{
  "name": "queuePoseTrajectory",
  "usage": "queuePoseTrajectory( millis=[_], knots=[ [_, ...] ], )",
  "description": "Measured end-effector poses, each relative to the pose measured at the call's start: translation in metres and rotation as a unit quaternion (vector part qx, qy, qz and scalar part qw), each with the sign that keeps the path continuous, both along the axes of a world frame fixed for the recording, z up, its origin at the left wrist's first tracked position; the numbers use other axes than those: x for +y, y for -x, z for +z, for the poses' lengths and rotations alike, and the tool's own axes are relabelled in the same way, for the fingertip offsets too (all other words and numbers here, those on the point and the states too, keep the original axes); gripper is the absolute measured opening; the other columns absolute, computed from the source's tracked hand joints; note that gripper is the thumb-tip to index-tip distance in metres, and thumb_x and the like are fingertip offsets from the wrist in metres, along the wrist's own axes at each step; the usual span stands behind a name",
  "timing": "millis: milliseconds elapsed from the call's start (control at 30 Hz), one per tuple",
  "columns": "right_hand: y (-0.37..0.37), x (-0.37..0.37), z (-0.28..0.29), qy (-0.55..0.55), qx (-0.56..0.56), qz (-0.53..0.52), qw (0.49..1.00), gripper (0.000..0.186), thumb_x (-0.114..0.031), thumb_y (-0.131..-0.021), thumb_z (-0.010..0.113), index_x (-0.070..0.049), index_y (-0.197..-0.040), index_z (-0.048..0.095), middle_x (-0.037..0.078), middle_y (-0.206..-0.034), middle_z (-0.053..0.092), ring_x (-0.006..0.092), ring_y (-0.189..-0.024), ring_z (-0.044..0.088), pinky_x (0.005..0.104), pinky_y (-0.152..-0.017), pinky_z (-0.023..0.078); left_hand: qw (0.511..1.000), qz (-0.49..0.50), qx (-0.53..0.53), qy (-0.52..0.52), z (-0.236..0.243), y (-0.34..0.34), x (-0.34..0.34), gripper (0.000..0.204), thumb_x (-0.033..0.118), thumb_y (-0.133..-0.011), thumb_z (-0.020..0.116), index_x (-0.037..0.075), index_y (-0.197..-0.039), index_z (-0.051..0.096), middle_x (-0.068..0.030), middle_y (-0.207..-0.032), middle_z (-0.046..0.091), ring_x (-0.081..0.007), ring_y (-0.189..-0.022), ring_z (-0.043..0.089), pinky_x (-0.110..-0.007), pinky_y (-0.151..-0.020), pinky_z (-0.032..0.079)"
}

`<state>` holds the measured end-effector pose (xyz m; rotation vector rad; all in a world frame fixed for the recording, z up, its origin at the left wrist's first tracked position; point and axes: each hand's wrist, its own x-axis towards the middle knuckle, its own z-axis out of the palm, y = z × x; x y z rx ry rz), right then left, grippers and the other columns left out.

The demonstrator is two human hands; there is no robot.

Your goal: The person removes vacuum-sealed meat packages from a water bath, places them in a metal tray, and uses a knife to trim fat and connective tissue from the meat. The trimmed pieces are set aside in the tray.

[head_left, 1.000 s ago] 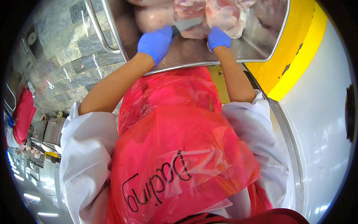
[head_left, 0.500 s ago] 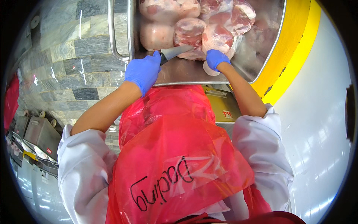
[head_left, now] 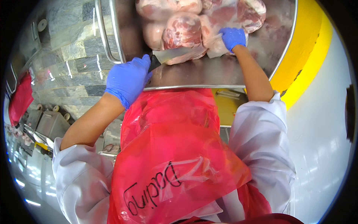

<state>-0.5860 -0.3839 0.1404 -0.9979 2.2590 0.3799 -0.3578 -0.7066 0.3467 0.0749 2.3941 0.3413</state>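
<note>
My left hand point(head_left: 128, 80), in a blue glove, is closed around the black handle of a knife point(head_left: 172, 54). Its wide blade points right and lies across the near side of a red and white piece of meat point(head_left: 182, 31). To the right, my right hand point(head_left: 234, 38), also blue-gloved, has its fingers curled on a pale, fatty piece of meat point(head_left: 215, 44); the fingertips are partly hidden. Both pieces rest in a steel tray point(head_left: 186, 76) among several other large cuts point(head_left: 251, 15).
A steel bar handle point(head_left: 106, 43) sticks out from the tray's left side. Yellow edging point(head_left: 311, 56) curves along the right, with a white surface point(head_left: 319, 149) beyond. Grey tiles point(head_left: 71, 74) lie at left, with metal bins point(head_left: 52, 125) lower down. My red apron point(head_left: 179, 142) nearly touches the tray.
My right hand has moved up and right along the meat. The knife has shifted slightly left and down, and the red piece has turned or moved nearer. The whole view has shifted a little.
</note>
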Motion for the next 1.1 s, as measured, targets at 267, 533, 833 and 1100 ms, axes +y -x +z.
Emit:
queuePoseTrajectory(
  millis=[267,533,833,1100],
  knots=[
    [-0.014,0.025,-0.023,0.059,0.004,-0.173,0.983,0.033,-0.035,-0.090,0.051,-0.023,-0.117,0.066,0.010,-0.114,0.068,0.0319,-0.102,0.065,0.0474,-0.090,0.048,0.985,-0.154,0.051,0.059,0.042,0.041,0.018,0.051,0.023,-0.088,0.066,0.016,-0.137,0.053,-0.0098,-0.081,0.058,-0.0281,-0.067,0.063,-0.041,-0.059,0.051],
    [-0.034,0.062,0.000,-0.015,0.041,-0.216,0.975,0.047,-0.055,-0.092,0.050,-0.022,-0.122,0.064,0.009,-0.116,0.069,0.0319,-0.104,0.066,0.0505,-0.091,0.047,0.963,-0.222,0.132,0.077,0.052,0.098,0.061,0.041,0.021,-0.092,0.061,0.019,-0.133,0.057,-0.0075,-0.081,0.062,-0.0280,-0.070,0.065,-0.040,-0.061,0.053],
    [-0.080,0.111,0.071,0.081,0.128,-0.277,0.949,0.042,-0.052,-0.089,0.059,-0.019,-0.114,0.068,0.011,-0.111,0.067,0.0328,-0.104,0.064,0.0484,-0.090,0.047,0.965,-0.242,0.085,0.056,0.006,0.106,0.080,0.037,0.024,-0.095,0.056,0.021,-0.132,0.056,-0.0066,-0.096,0.070,-0.0290,-0.085,0.068,-0.043,-0.066,0.054],
    [-0.130,0.232,0.078,0.178,0.480,-0.464,0.723,0.060,-0.048,-0.079,0.074,-0.011,-0.125,0.061,0.019,-0.126,0.055,0.0363,-0.120,0.048,0.0526,-0.101,0.035,0.959,-0.276,0.069,0.005,-0.002,0.119,0.125,0.018,0.012,-0.090,0.050,0.005,-0.106,0.054,-0.0172,-0.079,0.069,-0.0378,-0.074,0.069,-0.048,-0.060,0.054]
  ],
)
